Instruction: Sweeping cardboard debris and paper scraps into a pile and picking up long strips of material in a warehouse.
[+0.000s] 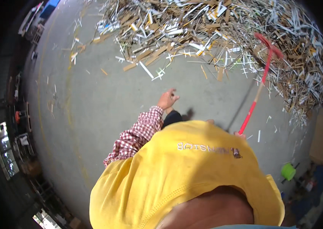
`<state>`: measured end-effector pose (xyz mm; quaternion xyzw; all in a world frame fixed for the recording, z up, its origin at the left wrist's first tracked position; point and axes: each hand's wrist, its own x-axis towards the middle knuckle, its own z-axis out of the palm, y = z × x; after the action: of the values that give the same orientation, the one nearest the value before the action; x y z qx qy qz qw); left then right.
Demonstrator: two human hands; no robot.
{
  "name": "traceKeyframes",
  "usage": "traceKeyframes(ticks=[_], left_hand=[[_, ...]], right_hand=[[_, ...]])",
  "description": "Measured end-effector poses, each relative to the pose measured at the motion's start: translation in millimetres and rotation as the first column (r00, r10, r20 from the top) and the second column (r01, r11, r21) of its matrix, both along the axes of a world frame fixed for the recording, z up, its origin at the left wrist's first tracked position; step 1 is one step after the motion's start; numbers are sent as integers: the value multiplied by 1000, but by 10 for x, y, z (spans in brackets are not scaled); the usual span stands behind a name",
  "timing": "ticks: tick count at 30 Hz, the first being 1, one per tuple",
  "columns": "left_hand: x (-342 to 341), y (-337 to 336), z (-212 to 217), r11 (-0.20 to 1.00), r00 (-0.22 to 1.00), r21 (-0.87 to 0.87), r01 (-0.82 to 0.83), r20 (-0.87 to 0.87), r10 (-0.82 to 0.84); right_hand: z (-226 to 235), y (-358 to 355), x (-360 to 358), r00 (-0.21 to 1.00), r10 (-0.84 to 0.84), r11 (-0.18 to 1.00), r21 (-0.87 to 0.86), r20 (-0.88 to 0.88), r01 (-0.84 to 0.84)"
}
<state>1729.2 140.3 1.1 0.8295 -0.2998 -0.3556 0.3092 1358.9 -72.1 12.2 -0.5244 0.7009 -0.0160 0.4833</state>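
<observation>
My left hand [168,99] hovers over the grey floor in front of me, fingers loosely bent and apart, with nothing in it. A red-and-white checked sleeve [140,129] covers that arm. At the right, my right hand [240,135] is wrapped round the lower end of a long-handled tool [248,116]. Much of this hand is hidden behind my yellow garment [192,164]. The tool's shaft is red with a bare wooden stretch. Its wide red head reaches the edge of the scrap pile [291,42]; the exact shape of the head is hard to tell.
The scrap pile of paper strips and brown cardboard pieces spreads across the far side and right. Loose strips lie on the concrete floor [104,95]. A bright green spool-like object [288,171] and a brown board [322,133] stand at the right. Shelving and equipment line the left.
</observation>
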Motion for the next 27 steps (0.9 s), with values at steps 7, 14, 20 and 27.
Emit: traceKeyframes(ticks=[7,14,20,27], left_hand=[[711,154,183,963,973,-266,-52,204,109],[1237,539,-183,955,776,-230,-188,561,288],[2368,1238,-911,789,854,337,-514,114,507],[4770,466,-712,807,797,-6,-591,154,585]], right_hand=[[887,69,980,753,653,735,-174,-77,-655],[1302,117,3589,-22,1000,-23,50,10,-998],[827,729,6333,-420,902,-407,-127,101,-904],[1742,726,9134,-578,773,-634,-314,-260,-707]])
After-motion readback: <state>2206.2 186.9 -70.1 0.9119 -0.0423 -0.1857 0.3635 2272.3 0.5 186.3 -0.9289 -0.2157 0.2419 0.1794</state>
